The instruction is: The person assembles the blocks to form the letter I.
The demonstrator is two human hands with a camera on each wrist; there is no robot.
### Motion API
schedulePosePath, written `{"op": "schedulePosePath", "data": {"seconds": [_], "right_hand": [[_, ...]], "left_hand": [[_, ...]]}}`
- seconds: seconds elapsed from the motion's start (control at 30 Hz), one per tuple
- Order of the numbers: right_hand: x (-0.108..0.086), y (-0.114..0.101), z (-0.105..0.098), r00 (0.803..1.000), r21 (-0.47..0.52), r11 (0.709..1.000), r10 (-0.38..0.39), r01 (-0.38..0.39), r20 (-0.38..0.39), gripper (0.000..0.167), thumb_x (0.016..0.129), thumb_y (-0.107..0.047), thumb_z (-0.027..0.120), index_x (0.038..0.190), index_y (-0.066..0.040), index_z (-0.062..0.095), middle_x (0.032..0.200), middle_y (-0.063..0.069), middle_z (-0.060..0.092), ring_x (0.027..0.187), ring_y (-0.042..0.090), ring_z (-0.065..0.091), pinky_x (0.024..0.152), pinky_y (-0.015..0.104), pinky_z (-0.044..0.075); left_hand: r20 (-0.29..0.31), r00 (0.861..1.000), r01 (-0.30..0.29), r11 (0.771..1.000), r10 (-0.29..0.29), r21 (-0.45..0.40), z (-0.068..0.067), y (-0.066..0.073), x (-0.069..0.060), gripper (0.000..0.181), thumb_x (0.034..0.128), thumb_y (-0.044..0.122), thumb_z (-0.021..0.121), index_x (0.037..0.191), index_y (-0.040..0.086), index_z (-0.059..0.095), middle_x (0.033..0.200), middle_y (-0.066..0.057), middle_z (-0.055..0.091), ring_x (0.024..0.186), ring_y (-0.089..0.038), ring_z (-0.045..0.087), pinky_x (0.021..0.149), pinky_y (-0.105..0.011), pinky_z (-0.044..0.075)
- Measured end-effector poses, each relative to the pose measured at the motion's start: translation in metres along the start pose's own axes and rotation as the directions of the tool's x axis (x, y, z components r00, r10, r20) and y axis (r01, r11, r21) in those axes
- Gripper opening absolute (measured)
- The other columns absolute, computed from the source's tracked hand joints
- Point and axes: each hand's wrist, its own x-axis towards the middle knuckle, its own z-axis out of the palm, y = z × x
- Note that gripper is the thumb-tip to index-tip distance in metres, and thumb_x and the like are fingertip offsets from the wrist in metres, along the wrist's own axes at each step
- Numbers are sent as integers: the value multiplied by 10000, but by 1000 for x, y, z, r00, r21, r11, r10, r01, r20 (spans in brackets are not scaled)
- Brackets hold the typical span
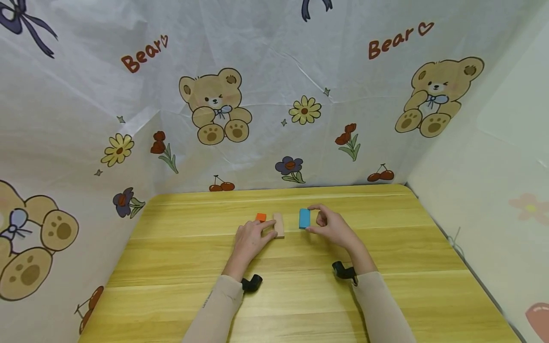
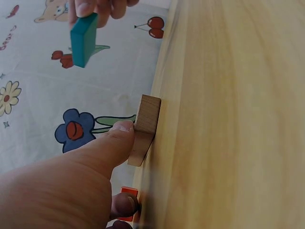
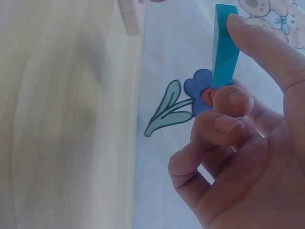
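My right hand (image 1: 332, 227) pinches a blue rectangular block (image 1: 304, 218) between thumb and fingertips. In the right wrist view the blue block (image 3: 225, 45) is held clear of the table, its other fingers loosely bent below. A plain wooden block (image 1: 279, 225) lies on the table between my hands. My left hand (image 1: 252, 240) reaches to its left side; in the left wrist view the thumb touches the wooden block (image 2: 147, 117). Close behind the left fingers is a small orange block (image 1: 261, 217), partly covered by a finger in the left wrist view.
The wood-grain table (image 1: 171, 267) ends at a back edge just beyond the blocks. Behind it hangs a white cloth (image 1: 266, 57) printed with bears and flowers. Each wrist carries a black camera mount (image 1: 252, 284). A pale wall (image 1: 506, 190) stands at the right.
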Motion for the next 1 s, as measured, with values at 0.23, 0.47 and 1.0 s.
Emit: {"op": "schedulePosePath", "data": {"seconds": [0.23, 0.47, 1.0], "right_hand": [[-6, -14, -1, 1000, 16, 1000, -22, 22, 4, 566, 920, -255, 853, 1408, -149, 588, 786, -5, 449, 691, 152, 422, 643, 281, 372], [-10, -22, 3, 999, 27, 999, -32, 32, 15, 568, 912, -239, 861, 1404, -154, 592, 778, -16, 453, 684, 138, 430, 644, 271, 382], [-16, -35, 5, 998, 40, 999, -26, 24, 52, 581, 926, -265, 848, 1434, -176, 581, 776, -19, 456, 679, 127, 429, 637, 268, 379]], "left_hand": [[7, 1000, 3, 1000, -3, -3, 0, -1, -1, 416, 966, 514, 741, 1357, 370, 739, 757, 36, 564, 652, -154, 405, 648, -302, 263], [9, 1000, 3, 1000, -3, 0, 0, -1, -1, 421, 967, 519, 738, 1361, 372, 736, 816, 23, 625, 682, -157, 449, 654, -303, 275], [8, 1000, 1, 1000, -2, 13, 3, -1, -1, 423, 966, 530, 731, 1359, 375, 738, 877, 21, 675, 734, -159, 521, 667, -318, 292]]}}
